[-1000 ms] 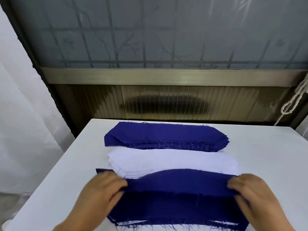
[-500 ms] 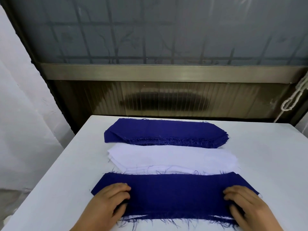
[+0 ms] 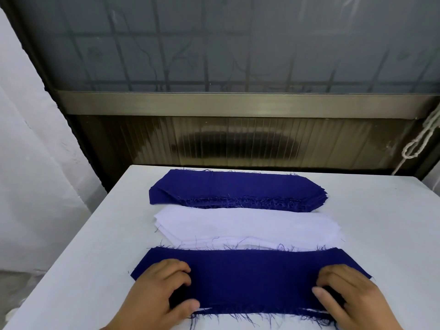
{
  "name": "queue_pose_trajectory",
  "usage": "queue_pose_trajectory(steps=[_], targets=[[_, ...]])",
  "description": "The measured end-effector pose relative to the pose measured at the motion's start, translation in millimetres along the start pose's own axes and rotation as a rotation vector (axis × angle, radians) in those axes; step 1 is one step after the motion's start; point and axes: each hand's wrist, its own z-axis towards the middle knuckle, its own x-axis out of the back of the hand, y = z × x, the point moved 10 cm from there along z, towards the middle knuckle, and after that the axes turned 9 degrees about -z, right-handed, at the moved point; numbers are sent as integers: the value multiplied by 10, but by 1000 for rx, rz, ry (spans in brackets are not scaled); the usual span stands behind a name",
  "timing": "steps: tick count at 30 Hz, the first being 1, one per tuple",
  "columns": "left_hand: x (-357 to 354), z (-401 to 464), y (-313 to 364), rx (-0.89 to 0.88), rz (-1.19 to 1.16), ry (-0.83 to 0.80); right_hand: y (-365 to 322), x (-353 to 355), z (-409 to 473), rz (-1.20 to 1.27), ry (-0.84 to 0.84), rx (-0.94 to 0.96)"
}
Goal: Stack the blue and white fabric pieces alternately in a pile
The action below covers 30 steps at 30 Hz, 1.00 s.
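A white table [image 3: 71, 270] carries three fabric groups set in rows: a stack of blue pieces [image 3: 235, 190] farthest from the person, a stack of white pieces [image 3: 247, 226] just nearer, and the pile under assembly at the near edge. The top blue piece [image 3: 252, 279] of that pile lies flat, with a sliver of white fabric showing beneath its near frayed edge. The left hand [image 3: 162, 291] and right hand [image 3: 350, 294] rest on its two ends, fingers curled with tips pressing the cloth, each thumb extended along the near edge.
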Motion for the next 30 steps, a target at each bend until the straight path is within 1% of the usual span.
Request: queue_pose_trajectory(steps=[2,4,6,7,10,14,16,17,20,23,25,27,30], targets=[[-2,89,-23,67,-7,6,-121,-90,106,-12,-49,13],[-48,173,-40,99,7,4,-189,-263,197,-53,-159,-8],[-116,210,-57,106,18,-22,-118,-475,208,-100,-331,-97],[-133,202,-84,114,15,-29,-57,-519,187,-109,-365,-144],[-82,122,-208,161,16,-22,138,-426,145,-124,-288,-241],[59,113,-402,272,51,17,422,-361,121,-295,-333,-344],[89,216,-451,334,67,31,517,-372,178,-365,-358,-358],[99,299,-426,331,81,46,514,-379,243,-364,-355,-345],[64,610,-270,231,104,78,392,-443,482,-226,-297,-263],[-83,896,-224,152,92,37,340,-705,674,-78,-386,-191],[-232,974,-312,164,33,-17,369,-844,690,-35,-438,-180],[-315,969,-358,161,-1,-25,393,-833,665,-13,-392,-166],[-293,893,-326,139,23,33,376,-757,599,-3,-292,-130]])
